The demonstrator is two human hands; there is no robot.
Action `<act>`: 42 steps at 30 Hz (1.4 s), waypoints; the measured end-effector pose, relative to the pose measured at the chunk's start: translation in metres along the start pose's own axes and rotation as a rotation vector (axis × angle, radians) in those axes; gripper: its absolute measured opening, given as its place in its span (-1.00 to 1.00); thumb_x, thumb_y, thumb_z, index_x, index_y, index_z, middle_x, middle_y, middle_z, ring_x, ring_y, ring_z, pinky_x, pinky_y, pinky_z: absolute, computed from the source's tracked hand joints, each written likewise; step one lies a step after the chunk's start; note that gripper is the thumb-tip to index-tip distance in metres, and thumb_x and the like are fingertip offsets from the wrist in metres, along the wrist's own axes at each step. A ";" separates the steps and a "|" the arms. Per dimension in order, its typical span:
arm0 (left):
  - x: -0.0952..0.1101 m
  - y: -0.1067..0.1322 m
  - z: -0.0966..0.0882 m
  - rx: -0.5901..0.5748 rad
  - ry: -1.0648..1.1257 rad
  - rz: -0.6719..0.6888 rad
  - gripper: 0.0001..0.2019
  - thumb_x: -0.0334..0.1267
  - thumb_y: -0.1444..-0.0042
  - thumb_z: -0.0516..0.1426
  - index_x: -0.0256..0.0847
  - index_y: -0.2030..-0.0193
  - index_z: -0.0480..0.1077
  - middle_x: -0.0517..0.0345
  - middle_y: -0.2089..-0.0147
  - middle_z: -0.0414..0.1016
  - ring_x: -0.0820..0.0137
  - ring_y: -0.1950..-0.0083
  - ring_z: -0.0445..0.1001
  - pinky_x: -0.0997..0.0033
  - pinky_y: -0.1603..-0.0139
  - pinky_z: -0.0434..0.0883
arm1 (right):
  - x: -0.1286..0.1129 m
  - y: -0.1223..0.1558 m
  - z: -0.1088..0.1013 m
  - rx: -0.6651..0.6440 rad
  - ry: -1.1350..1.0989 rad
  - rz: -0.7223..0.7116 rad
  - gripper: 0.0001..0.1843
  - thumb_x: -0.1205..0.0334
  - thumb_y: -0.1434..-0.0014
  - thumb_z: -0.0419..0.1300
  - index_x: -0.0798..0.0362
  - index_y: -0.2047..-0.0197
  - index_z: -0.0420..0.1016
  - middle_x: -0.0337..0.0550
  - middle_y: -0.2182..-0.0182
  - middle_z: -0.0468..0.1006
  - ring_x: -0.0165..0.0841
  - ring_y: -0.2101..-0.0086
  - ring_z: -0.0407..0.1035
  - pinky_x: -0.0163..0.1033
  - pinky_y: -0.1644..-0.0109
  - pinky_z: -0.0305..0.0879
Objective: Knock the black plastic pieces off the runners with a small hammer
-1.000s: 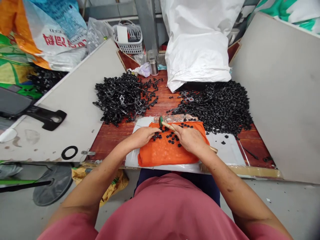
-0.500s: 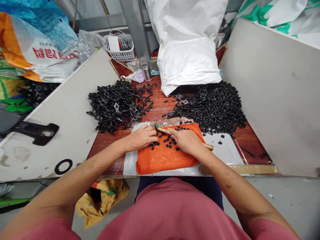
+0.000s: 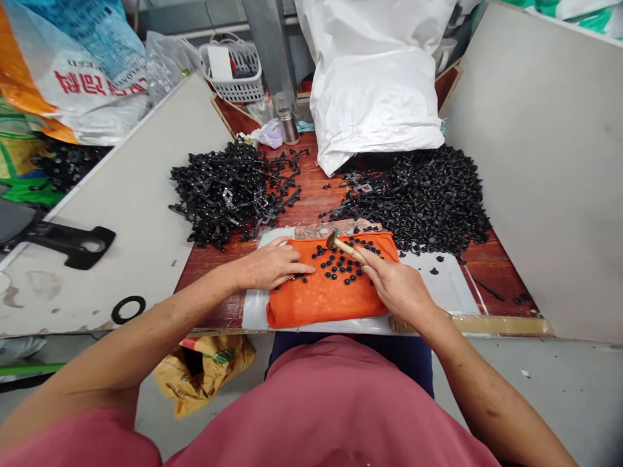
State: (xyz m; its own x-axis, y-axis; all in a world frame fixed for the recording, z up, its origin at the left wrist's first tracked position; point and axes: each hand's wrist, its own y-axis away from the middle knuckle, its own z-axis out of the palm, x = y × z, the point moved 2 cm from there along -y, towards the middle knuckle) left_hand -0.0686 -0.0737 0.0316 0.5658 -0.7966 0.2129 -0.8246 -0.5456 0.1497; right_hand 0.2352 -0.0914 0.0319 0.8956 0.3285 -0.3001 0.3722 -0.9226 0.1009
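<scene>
My right hand (image 3: 396, 285) is wrapped round the wooden handle of a small hammer (image 3: 351, 249). The dark, greenish hammer head hovers over or rests near the far side of a folded orange cloth (image 3: 321, 305); I cannot tell which. Scattered on the cloth are several small round black plastic pieces (image 3: 341, 263). My left hand (image 3: 270, 264) lies at the cloth's left edge, its index finger stretched to the right. Under and beside its fingers is a small black plastic part (image 3: 302, 278), partly hidden.
Heaps of black plastic parts lie on the left (image 3: 219, 191) and right (image 3: 438, 194). A white sack (image 3: 379, 97) leans at the back. Pale boards (image 3: 540, 162) flank the red-brown table (image 3: 316, 194). A basket (image 3: 238, 87) and a metal flask (image 3: 288, 126) stand behind.
The hammer head has moved right, away from my left hand, and my right hand has shifted right and nearer. My left fingers have straightened. The whole view has shifted slightly.
</scene>
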 end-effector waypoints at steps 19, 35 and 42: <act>0.004 -0.028 0.044 0.690 0.422 -0.928 -0.79 -0.19 -0.38 -0.05 -0.13 0.18 0.38 0.16 0.28 0.52 0.32 0.27 0.45 0.38 0.20 0.28 | 0.020 0.036 0.020 0.041 -0.145 0.004 -0.47 0.18 -0.48 0.01 -0.27 -0.46 0.27 -0.19 0.01 0.72 -0.18 0.16 0.66 -0.19 0.17 0.51; -0.007 -0.051 0.050 0.600 0.420 -0.977 -0.82 -0.31 -0.32 0.01 -0.11 0.22 0.44 0.14 0.20 0.61 0.28 0.16 0.51 0.37 0.12 0.30 | 0.024 0.040 0.029 0.006 -0.123 0.041 -0.50 0.17 -0.49 0.01 -0.18 -0.44 0.30 -0.11 0.02 0.72 -0.15 0.14 0.66 -0.15 0.13 0.53; -0.006 -0.051 0.053 0.563 0.372 -0.968 -0.81 -0.28 -0.34 0.02 -0.10 0.21 0.45 0.14 0.21 0.62 0.27 0.18 0.53 0.37 0.13 0.29 | 0.022 0.040 0.030 0.006 -0.118 0.025 -0.49 0.17 -0.50 -0.01 -0.19 -0.46 0.28 -0.11 0.00 0.71 -0.15 0.12 0.65 -0.14 0.11 0.53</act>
State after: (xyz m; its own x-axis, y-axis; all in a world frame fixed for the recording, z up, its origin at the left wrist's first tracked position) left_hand -0.0298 -0.0551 -0.0284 0.8454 0.0867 0.5270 0.1164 -0.9929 -0.0233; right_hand 0.2630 -0.1275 0.0005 0.8695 0.2797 -0.4070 0.3485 -0.9315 0.1044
